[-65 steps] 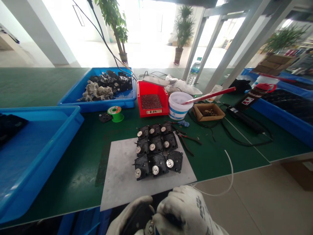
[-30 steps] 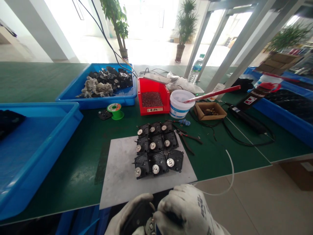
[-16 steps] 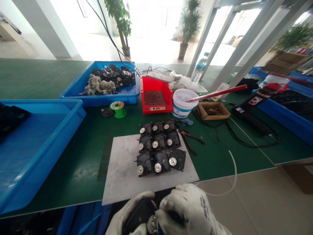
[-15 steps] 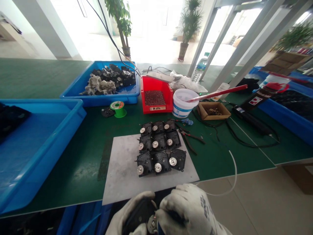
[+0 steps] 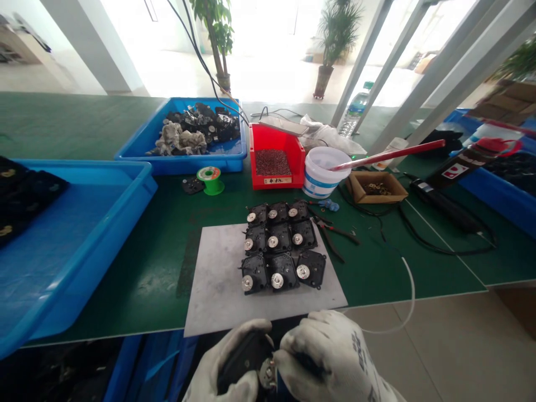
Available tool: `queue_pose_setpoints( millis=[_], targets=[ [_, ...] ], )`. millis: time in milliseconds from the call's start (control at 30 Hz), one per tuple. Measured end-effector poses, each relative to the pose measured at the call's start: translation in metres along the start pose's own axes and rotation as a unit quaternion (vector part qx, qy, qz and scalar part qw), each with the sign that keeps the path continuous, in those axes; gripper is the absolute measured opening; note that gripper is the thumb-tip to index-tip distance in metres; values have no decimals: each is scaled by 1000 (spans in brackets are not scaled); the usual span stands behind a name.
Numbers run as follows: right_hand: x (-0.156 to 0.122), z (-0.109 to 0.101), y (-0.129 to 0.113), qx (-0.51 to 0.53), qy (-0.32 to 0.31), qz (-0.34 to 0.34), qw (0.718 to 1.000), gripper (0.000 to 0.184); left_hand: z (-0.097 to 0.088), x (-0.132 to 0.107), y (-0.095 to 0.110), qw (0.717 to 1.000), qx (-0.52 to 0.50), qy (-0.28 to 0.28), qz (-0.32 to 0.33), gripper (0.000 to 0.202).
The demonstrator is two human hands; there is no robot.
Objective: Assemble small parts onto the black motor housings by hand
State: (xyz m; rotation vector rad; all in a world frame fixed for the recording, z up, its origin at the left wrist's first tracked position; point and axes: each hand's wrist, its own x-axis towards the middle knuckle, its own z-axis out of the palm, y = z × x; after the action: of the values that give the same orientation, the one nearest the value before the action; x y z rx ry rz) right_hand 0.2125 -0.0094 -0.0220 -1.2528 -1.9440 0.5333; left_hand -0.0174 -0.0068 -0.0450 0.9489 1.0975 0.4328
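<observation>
My left hand (image 5: 224, 371) and right hand (image 5: 330, 357), both in white gloves, were closed around a black plastic housing (image 5: 245, 354), with its round metal hub (image 5: 267, 374) showing between them, just off the near edge of the green desk (image 5: 138, 268). Just beyond my hands lay a grey sheet (image 5: 213, 285) carrying nine similar housings (image 5: 278, 245) in three rows, hubs up. To their right sat pliers (image 5: 333, 237), and farther off stood a red bin (image 5: 276, 180) of dark granules.
</observation>
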Motion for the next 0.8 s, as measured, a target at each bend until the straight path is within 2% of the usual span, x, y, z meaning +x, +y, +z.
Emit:
queue_pose_setpoints(
  millis=[233,400,600,800],
  targets=[
    [11,-12,-5,-17,-7,-9,1000,17,18,-8,21,996,-64,1,-64,67],
    [13,-13,-8,-26,-3,3,1000,19,22,-5,25,999,-36,34,-11,63],
    [14,-12,-8,-16,7,6,1000,19,25,-3,33,998,-36,43,-41,62],
    [14,-12,-8,-22,12,3,1000,18,23,-3,28,998,-41,33,-34,68]
  ],
)
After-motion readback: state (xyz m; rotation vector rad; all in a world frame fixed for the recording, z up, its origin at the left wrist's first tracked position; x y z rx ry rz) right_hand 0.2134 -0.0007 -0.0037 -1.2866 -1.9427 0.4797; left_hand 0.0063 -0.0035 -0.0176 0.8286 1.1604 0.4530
